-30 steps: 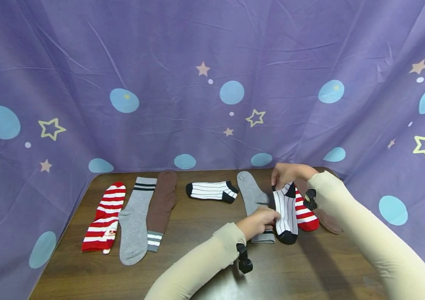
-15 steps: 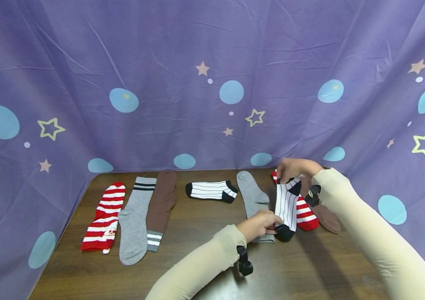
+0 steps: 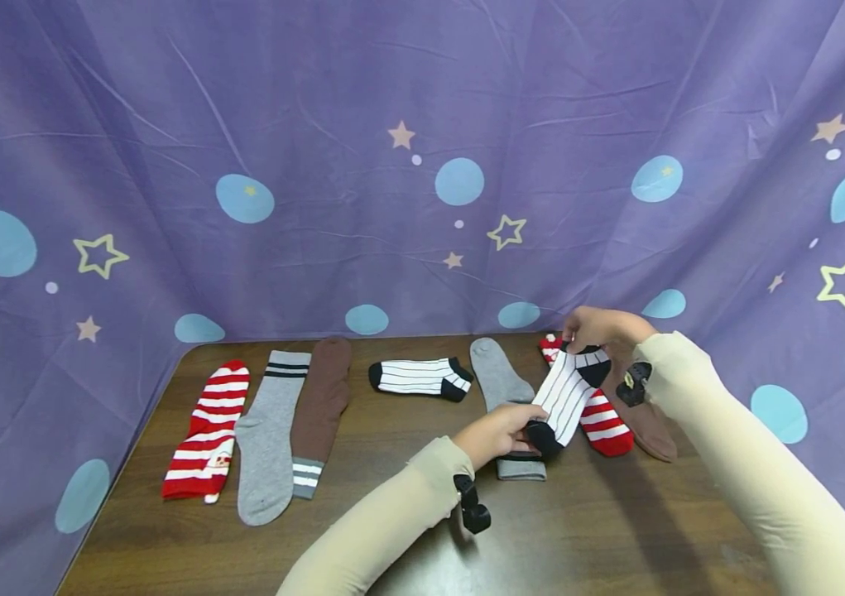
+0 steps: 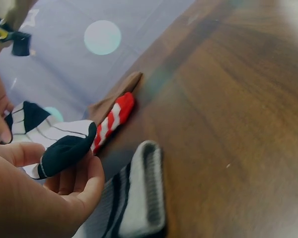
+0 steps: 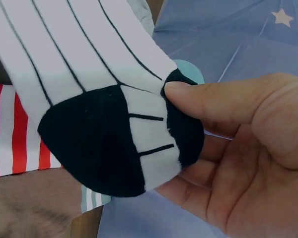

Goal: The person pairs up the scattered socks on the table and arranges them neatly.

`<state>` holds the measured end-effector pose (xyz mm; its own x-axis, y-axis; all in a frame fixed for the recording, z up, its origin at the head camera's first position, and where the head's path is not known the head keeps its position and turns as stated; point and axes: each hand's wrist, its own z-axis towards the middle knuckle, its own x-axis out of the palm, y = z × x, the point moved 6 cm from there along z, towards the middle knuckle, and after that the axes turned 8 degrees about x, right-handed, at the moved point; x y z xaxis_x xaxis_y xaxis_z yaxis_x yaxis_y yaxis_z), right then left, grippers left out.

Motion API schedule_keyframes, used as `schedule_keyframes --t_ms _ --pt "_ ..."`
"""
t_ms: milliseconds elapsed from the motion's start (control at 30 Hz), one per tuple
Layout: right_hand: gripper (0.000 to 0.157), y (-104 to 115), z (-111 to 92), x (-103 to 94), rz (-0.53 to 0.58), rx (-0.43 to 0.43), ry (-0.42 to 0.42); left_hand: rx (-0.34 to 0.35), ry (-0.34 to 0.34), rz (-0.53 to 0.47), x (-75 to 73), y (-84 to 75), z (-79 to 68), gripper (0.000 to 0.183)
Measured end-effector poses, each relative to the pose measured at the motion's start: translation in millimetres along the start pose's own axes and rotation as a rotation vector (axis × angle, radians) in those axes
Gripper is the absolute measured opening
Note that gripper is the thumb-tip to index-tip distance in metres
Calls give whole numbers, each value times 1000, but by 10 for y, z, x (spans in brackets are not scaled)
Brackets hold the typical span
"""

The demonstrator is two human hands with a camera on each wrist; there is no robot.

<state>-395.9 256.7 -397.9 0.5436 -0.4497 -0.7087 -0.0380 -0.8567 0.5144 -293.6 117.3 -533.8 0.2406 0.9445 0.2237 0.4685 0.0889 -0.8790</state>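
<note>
Both hands hold one white ankle sock (image 3: pixel 565 396) with thin black stripes, black toe, heel and cuff, tilted above the table. My left hand (image 3: pixel 500 432) pinches it near the black toe, thumb on top and fingers beneath, as the left wrist view shows. At the black cuff (image 5: pixel 185 126), my right hand (image 5: pixel 238 144) grips the sock between thumb and fingers. Below it lie a red-and-white striped sock (image 3: pixel 604 424) and a brown sock (image 3: pixel 649 426), both partly hidden. Under my left hand, a grey sock (image 3: pixel 498 377) with dark bands is partly covered.
A matching white striped ankle sock (image 3: pixel 415 378) lies at the back middle of the wooden table (image 3: pixel 206 550). Further left are a red-striped sock (image 3: pixel 209 430), a grey sock (image 3: pixel 267 447) and a brown sock (image 3: pixel 321 406). A purple curtain (image 3: pixel 333 190) hangs behind.
The held sock has turned, its toe end swinging left and slightly up while the cuff end moves right. Both hands keep hold, uncovering more of the red-striped sock beneath.
</note>
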Motion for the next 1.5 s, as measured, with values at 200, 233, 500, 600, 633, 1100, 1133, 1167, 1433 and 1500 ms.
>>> schedule_keyframes --t_ms 200,233,500,600,633,1100,1133,1167,1433,1500 --pt "8 -35 5 -96 -32 -91 -34 30 33 -67 -244 -3 273 23" --pt "9 -45 2 -110 -29 -98 -40 31 33 -82 -287 -24 281 26" --pt "21 -132 -12 -152 140 -34 -90 49 2 -182 -625 -439 50 13" --pt "21 -129 -19 -132 222 -22 -110 68 -1 -217 -769 -558 54 11" --pt "22 -128 -18 -121 247 -15 -114 68 -6 -223 -814 -599 49 10" --pt "18 -103 144 173 511 -12 0 101 -79 -199 -1332 -931 -34 12" --pt "18 -94 149 195 527 -9 11 103 -81 -193 -1361 -949 -39 11" --pt "19 -80 154 215 535 -12 24 106 -83 -186 -1391 -967 -48 12" --pt "48 -5 209 341 588 16 87 103 -85 -188 -1555 -1080 -85 10" --pt "48 12 220 373 598 22 96 105 -86 -189 -1590 -1101 -83 10"
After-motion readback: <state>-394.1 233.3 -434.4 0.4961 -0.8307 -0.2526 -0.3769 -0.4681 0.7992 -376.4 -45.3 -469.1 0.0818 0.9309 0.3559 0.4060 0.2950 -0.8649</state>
